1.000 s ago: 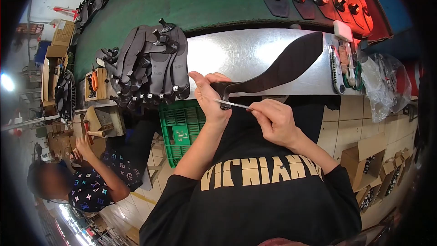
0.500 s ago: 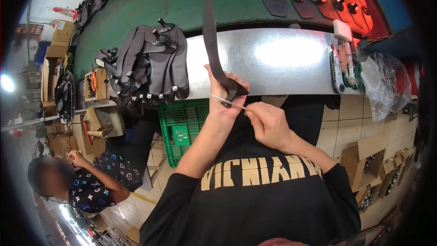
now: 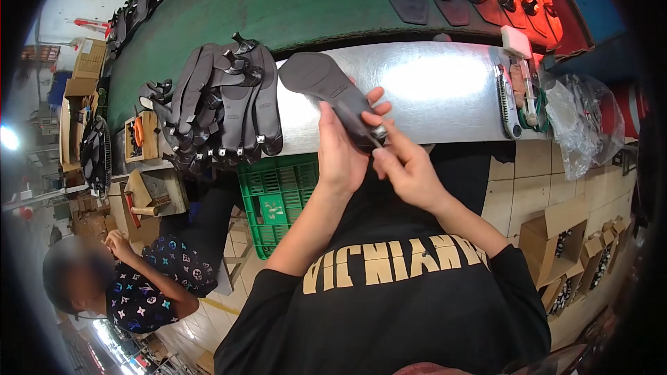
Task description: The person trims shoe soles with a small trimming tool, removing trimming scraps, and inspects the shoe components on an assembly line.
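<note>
My left hand [image 3: 340,156] is closed around a dark shoe sole [image 3: 314,78], its broad flat underside facing me above the metal table. The narrow heel end lies across my palm, with a shiny spot showing there. My right hand [image 3: 413,173] is at that heel end, its thumb and fingers pinched on a thin stick-like tool [image 3: 377,142] whose tip meets the sole near the shiny spot. The fingers partly hide the tool, so its exact kind does not show. To the left lies a pile of similar dark soles with small heels [image 3: 233,101].
Heeled soles [image 3: 408,10] stand in a row under red light on the green surface [image 3: 313,0]. A utility knife [image 3: 511,107], a white block [image 3: 515,42] and plastic bags [image 3: 573,125] lie right. A green crate [image 3: 274,215] is below; another person [image 3: 149,274] sits left.
The sole has turned from edge-on and upright to underside-facing and tilted left. My right hand has moved slightly up, closer to the heel end, still holding the thin tool.
</note>
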